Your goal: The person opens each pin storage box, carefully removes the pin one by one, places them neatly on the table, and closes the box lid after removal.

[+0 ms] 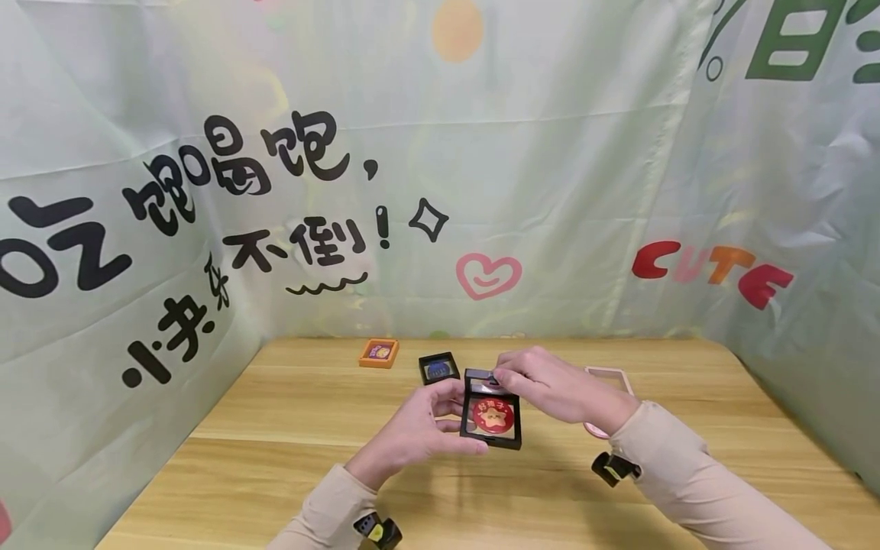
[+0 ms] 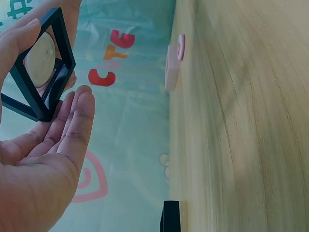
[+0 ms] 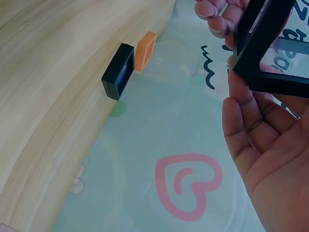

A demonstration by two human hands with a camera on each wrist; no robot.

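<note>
Black hinged display frame (image 1: pixel 505 444) with red star badge (image 1: pixel 493 417), held above wooden surface (image 1: pixel 309 447) | left hand (image 1: pixel 422 431) grips base (image 1: pixel 519 428), right hand (image 1: pixel 553 386) pinches lid (image 1: pixel 477 379) | best practice: steady base, swing lid by edge, fingers off badge

A curtained booth: printed fabric backdrops (image 1: pixel 564 183) with black Chinese lettering (image 1: pixel 105 275) and a pink heart (image 1: pixel 489 284) surround a wood-grain bench (image 1: pixel 275 435).

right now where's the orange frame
In the head view, the orange frame lies near the far edge of the table, left of the blue-centred black frame.
</note>
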